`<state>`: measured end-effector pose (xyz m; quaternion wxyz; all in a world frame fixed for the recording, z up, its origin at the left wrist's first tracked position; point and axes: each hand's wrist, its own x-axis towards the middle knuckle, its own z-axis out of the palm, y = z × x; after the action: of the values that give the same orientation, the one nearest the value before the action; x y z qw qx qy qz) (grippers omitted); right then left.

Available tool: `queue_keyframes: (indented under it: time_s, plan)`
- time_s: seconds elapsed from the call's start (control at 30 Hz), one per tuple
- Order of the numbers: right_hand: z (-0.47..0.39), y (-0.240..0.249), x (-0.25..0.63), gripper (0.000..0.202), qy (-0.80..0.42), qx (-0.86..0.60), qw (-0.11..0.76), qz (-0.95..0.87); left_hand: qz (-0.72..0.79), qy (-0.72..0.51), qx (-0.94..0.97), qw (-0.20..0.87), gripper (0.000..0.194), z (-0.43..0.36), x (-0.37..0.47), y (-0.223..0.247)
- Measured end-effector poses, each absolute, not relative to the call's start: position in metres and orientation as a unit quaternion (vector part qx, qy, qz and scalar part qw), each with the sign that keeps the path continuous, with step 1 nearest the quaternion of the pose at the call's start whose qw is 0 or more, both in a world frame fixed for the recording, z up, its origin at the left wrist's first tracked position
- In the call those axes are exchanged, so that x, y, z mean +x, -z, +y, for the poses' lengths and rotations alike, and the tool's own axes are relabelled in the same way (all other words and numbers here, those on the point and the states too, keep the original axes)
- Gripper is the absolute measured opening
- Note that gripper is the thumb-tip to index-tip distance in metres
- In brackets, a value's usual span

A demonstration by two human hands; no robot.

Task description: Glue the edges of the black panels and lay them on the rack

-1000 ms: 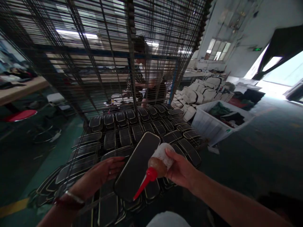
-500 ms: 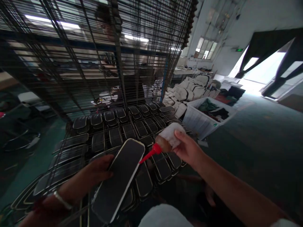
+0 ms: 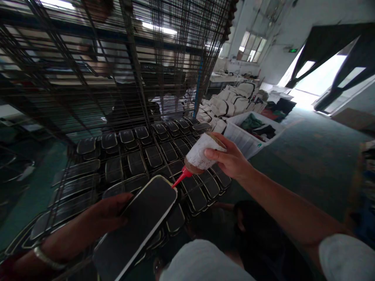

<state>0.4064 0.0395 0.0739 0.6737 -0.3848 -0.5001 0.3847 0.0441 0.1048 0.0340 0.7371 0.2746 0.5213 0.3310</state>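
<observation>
My left hand (image 3: 113, 212) grips the left edge of a dark, flat panel with rounded corners (image 3: 140, 222), tilted up toward me. A pale line runs along the panel's rim. In my right hand (image 3: 227, 156) is a squeeze bottle (image 3: 202, 154), wrapped in white and brownish at its ends, held tipped downward. Its red nozzle (image 3: 181, 177) meets the panel's rim at the upper right corner. Below and beyond, many similar dark panels (image 3: 137, 163) with pale edges lie in rows on a wire rack.
An upright section of wire racking (image 3: 137, 62) rises ahead, with a person (image 3: 108, 58) behind it. To the right stands a white bin (image 3: 246, 136) with dark and green cloth. White padded pieces (image 3: 231, 99) are heaped behind the bin.
The nozzle tip has moved from the panel's right long edge up to its upper right corner. The panel has shifted lower left in view, and the bottle shows more side-on.
</observation>
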Motion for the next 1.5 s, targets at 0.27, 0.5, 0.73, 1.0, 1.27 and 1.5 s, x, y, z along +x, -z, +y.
queue_keyframes:
  time_s: [0.27,0.5,0.73,1.0,1.27,1.5]
  plan:
    - [0.034,-0.058,0.403,0.045,-0.394,-0.401,0.683,-0.466,0.504,-0.219,0.393,0.737,0.053,0.111,0.032,-0.018]
    - [0.031,-0.044,0.393,0.047,-0.389,-0.427,0.717,-0.39,0.513,-0.234,0.337,0.754,0.057,0.105,0.041,-0.028]
    - [0.024,-0.032,0.367,0.049,-0.376,-0.433,0.745,-0.34,0.482,-0.192,0.402,0.754,0.041,0.109,0.023,-0.023]
    - [0.002,-0.012,0.321,0.05,-0.373,-0.45,0.755,-0.298,0.377,-0.124,0.47,0.789,0.037,0.117,-0.011,-0.012]
    - [-0.024,0.004,0.28,0.049,-0.37,-0.459,0.765,-0.261,0.38,-0.123,0.471,0.787,0.04,0.114,-0.021,0.001]
    - [-0.05,0.011,0.263,0.051,-0.369,-0.466,0.767,-0.243,0.364,-0.134,0.46,0.798,0.04,0.103,-0.02,0.008]
